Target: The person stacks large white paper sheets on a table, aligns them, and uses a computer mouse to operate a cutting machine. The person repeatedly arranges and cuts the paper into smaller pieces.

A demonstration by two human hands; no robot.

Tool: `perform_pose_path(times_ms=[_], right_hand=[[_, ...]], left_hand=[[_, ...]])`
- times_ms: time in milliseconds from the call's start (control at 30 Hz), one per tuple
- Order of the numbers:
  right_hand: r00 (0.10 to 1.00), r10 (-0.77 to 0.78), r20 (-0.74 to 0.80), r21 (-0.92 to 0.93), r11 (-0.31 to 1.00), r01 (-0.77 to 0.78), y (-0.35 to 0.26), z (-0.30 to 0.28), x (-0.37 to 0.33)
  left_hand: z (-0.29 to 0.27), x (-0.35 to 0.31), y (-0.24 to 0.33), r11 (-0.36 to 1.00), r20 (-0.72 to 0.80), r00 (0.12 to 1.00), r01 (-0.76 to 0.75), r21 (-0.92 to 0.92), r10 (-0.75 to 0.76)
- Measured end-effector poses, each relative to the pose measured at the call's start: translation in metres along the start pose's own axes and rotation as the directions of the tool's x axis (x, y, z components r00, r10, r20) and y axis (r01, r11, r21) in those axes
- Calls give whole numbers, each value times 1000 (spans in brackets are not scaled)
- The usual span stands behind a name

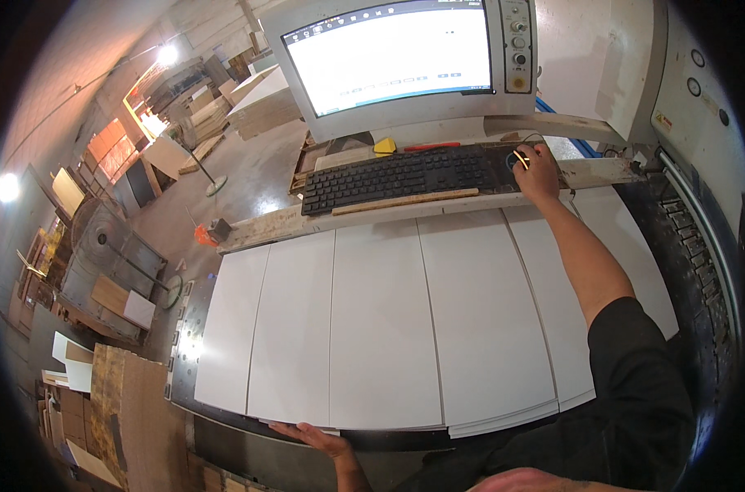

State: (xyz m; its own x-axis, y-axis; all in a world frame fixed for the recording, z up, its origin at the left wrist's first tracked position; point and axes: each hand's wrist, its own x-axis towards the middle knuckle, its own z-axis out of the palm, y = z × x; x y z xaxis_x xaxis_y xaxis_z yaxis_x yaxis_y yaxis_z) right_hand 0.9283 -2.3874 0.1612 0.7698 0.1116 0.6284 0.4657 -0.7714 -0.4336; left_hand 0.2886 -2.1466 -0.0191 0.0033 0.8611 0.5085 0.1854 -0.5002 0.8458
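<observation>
My right hand (538, 173) rests at the right end of the keyboard shelf, its fingers curled over a dark computer mouse (513, 161) that is mostly hidden. A thin yellow stick (521, 159), too small to identify, pokes out between those fingers. Down at the near edge of the table, my left hand (317, 438) lies with its fingers stretched out against the front edge of the white panels (381, 328). These flat panels lie side by side, some stacked in layers. Just left of the mouse is a black keyboard (397, 178).
Above the keyboard stands a lit monitor (393, 57) with a knob panel (517, 45) on its right. A yellow block (385, 147) and a red strip (431, 147) lie behind the keyboard. Machine housing (700, 107) rises at right. Left are a fan (102, 239) and board stacks (131, 410).
</observation>
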Motion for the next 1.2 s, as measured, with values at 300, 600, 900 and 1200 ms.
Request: perform_pose_path(times_ms=[300,600,900,1200], right_hand=[[997,-55,-58,-19,998,54,5,5,0],[998,32,54,-36,999,-30,-2,-3,1],[1000,-6,1,-18,1000,6,0,0,1],[1000,29,1,-36,999,-29,-2,0,1]], left_hand=[[-1,-1,-3,1000,2,1000,-4,9,3],[-1,-1,-13,1000,-10,1000,2,-13,-2],[-2,-2,-7,1000,-5,1000,18,20,-17],[-2,-1,-8,999,3,1000,-15,39,15]])
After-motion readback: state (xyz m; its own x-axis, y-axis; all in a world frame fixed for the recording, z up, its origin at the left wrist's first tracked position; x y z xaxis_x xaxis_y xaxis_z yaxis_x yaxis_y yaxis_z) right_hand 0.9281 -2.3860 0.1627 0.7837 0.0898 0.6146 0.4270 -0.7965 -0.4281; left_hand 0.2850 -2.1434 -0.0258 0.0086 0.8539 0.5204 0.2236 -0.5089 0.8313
